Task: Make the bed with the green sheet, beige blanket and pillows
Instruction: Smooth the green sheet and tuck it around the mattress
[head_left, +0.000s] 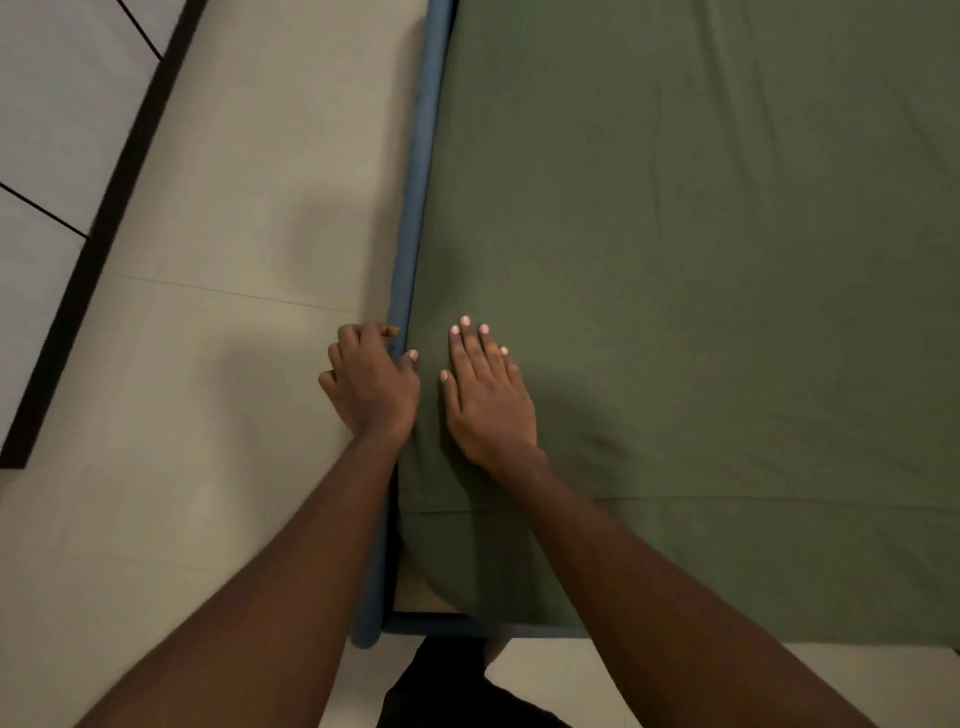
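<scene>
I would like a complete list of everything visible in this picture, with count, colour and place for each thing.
Green fabric bed sheet: one, olive green, spread over the mattress, filling the right side.
Blue padded bed frame rail: one, blue, along the sheet's left edge.
Beige tiled floor: one, beige, left of the bed.
Pale panels with dark border: several, grey-white, upper left corner.
Black clothing: one piece, black, bottom centre.
Left hand: one, fingers curled at the rail, thumb on the sheet.
Right hand: one, flat on the sheet beside it.
</scene>
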